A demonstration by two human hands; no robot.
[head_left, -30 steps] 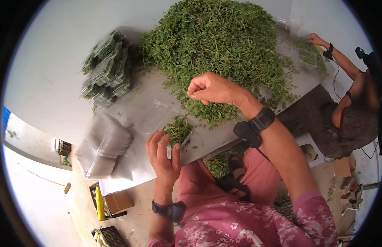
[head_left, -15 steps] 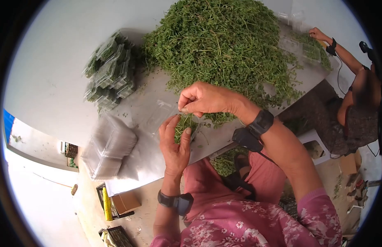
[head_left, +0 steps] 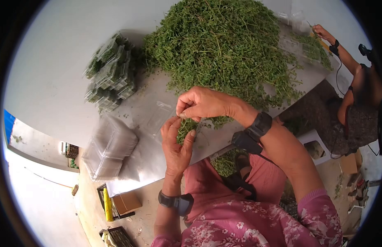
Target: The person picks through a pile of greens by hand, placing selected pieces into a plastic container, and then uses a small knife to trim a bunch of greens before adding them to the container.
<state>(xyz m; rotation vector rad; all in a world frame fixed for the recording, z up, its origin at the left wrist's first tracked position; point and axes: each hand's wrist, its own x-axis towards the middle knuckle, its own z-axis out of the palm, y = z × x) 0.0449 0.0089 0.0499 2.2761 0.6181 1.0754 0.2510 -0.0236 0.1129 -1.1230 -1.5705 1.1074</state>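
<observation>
A big heap of green herb sprigs (head_left: 224,45) covers the far half of the grey table (head_left: 145,160). In front of it lies an open clear plastic clamshell box (head_left: 158,117) with a small bunch of herbs (head_left: 184,128) in it. My left hand (head_left: 176,144) cups that bunch from the near side, thumb and fingers around it. My right hand (head_left: 201,103) is just above it, fingers pinched together on the top of the same bunch.
A pile of filled clamshell boxes (head_left: 110,74) sits at the far left of the table, and a stack of empty clear boxes (head_left: 110,148) at the near left. Another person's hand (head_left: 322,33) works herbs at the far right. Crates and a cardboard box (head_left: 123,203) stand on the floor.
My right hand came down from the heap to the box and pinched onto the small bunch. My left hand shifted right and closed around it.
</observation>
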